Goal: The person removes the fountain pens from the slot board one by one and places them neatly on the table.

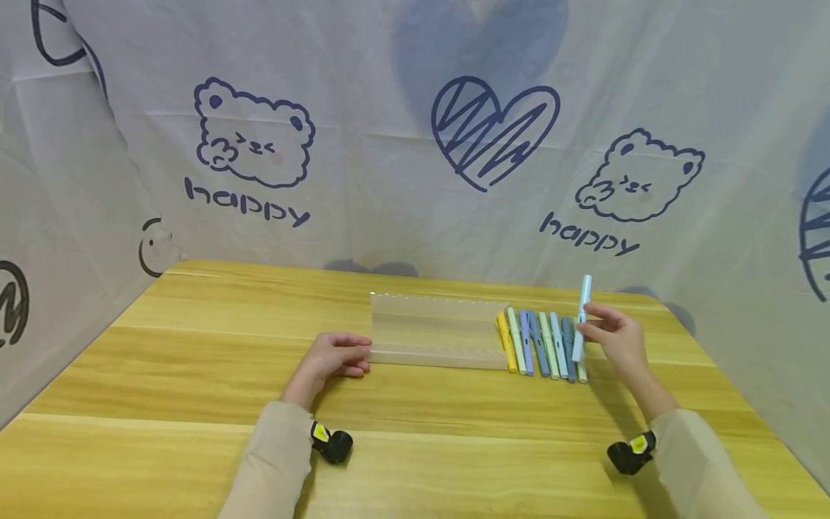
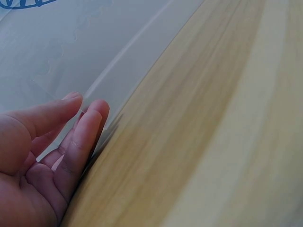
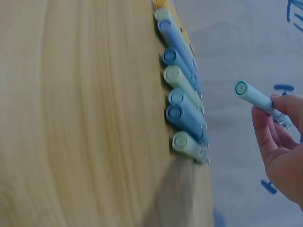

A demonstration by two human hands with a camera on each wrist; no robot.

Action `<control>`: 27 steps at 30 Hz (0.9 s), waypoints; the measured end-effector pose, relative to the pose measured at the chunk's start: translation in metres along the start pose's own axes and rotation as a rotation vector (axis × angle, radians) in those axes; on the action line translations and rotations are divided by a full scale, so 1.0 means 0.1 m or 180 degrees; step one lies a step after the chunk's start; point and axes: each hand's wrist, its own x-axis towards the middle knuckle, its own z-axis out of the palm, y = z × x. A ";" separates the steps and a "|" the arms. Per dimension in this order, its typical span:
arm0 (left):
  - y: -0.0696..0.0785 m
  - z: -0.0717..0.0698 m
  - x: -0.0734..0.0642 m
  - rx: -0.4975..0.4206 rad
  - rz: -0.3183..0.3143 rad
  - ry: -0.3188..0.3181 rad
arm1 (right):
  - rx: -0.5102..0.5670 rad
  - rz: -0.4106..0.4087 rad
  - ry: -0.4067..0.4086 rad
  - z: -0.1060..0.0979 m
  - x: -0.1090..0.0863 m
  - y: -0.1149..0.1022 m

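Observation:
A clear plastic pen tray (image 1: 434, 335) with a scalloped back edge lies lengthwise on the table. My left hand (image 1: 338, 355) pinches its left end between thumb and fingers; the left wrist view shows the thumb (image 2: 61, 106) against the see-through wall (image 2: 118, 71). Several pens (image 1: 543, 346) in yellow, green, purple and blue lie side by side at the tray's right end. Above the right end of this row, my right hand (image 1: 616, 337) holds a light blue pen (image 1: 586, 292) by its middle, nearly upright and tilted. In the right wrist view, that pen (image 3: 255, 97) is raised off the table.
The wood-grain table (image 1: 421, 461) extends in front of both arms. Behind it hangs a pale cloth (image 1: 363, 180) printed with bears and hearts, and it also covers the sides. A small black camera (image 1: 333, 445) is strapped to the left wrist, another (image 1: 630, 454) to the right.

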 end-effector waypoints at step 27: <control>-0.02 0.00 0.01 -0.0026 0.0041 0.0003 | -0.1173 0.1137 -0.0564 -0.05 -0.31 -0.60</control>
